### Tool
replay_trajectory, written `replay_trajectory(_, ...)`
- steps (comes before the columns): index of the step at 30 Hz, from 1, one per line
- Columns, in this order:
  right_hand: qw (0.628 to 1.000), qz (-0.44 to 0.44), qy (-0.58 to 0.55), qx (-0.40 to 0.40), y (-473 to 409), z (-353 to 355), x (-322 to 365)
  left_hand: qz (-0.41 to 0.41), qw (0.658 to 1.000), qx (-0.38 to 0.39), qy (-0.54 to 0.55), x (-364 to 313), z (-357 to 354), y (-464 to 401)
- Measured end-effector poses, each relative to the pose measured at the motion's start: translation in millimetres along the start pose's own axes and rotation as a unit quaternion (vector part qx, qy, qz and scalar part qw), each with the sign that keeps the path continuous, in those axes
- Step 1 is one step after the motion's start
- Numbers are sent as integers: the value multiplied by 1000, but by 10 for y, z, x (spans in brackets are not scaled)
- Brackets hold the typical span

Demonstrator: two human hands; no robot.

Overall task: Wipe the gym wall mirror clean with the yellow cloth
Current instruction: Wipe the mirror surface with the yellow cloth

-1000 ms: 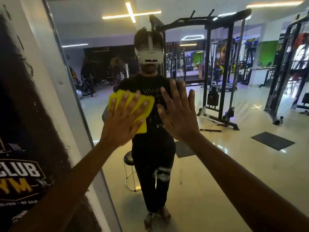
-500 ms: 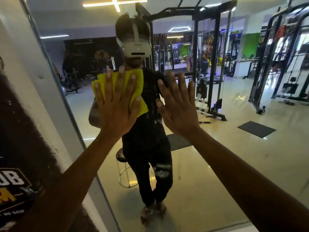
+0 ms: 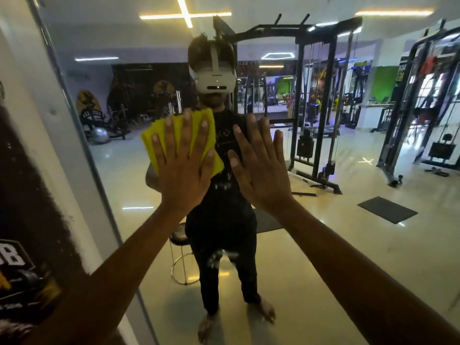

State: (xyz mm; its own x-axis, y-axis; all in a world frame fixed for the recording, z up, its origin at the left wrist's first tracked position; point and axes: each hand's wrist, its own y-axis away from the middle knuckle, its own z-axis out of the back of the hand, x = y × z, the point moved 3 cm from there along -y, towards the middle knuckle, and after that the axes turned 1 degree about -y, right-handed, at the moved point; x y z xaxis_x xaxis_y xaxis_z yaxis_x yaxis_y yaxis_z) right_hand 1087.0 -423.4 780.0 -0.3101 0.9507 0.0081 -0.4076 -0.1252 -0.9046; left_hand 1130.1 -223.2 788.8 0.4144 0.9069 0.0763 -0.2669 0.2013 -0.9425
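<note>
Item: gym wall mirror [image 3: 323, 245], large pane, its metal frame edge [image 3: 82, 150] running down the left beside a painted wall [image 3: 29, 195] with a club logo.

Item: yellow cloth [image 3: 174, 128], folded, lying flat against the glass at about chest height, near the left edge of the pane. We see its top and left edges and its lower right corner showing past the hand.

Item: left hand [image 3: 183, 168], laid flat over the cloth, fingers [image 3: 185, 135] straight and spread, pressing it to the mirror.

Item: right hand [image 3: 261, 170], just beside the left, palm flat toward the glass, fingers straight and slightly apart, holding nothing.

Reflected, we note: cable machine [image 3: 316, 100], floor mat [image 3: 387, 209], round stool [image 3: 179, 255], cross-shaped ceiling light [image 3: 185, 14].
</note>
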Motion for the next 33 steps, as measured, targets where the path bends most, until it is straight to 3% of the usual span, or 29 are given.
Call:
replay_trajectory(3,999,29,13,17,27,76,-154,-143,987,77,-3,-249,-169,504)
replay_trajectory(5,999,32,28,9,25,124,-243,-161,984,74,-24,-166,-143,363)
replay_trajectory(9,999,18,43,-5,19,116,-351,25,999,-26,-23,-149,7,-185)
replay_trajectory(11,999,21,25,-6,40,98,-385,46,999,-19,-8,-353,-116,7)
replay_trajectory(14,999,34,20,-16,32,117,-417,-114,991,67,-12,-542,-308,629)
replay_trajectory(16,999,39,26,-15,31,128,-427,-191,977,85,-36,-356,-246,621)
replay_trajectory(17,999,38,27,-15,32,127,-428,-181,980,69,-43,-258,-190,466)
replay_trajectory(20,999,38,33,-18,40,105,-453,6,1000,-18,-21,-137,-58,-9)
replay_trajectory(22,999,38,28,-25,46,103,-460,56,998,-15,-10,-316,-150,113)
replay_trajectory(24,999,38,23,-26,37,114,-446,-34,998,52,-5,-534,-352,623)
replay_trajectory(26,998,42,30,-20,35,133,-440,-173,977,116,-35,-501,-412,1085)
replay_trajectory(28,999,41,32,-12,49,147,-443,-233,964,112,-58,-275,-344,996)
replay_trajectory(29,999,38,27,-9,61,155,-440,-200,974,89,-53,-186,-287,815)
replay_trajectory(32,999,36,7,-8,147,164,-388,53,999,-4,-2,-124,-169,406)
replay_trajectory(33,999,38,2,-10,178,157,-359,75,997,1,4,-232,-211,473)
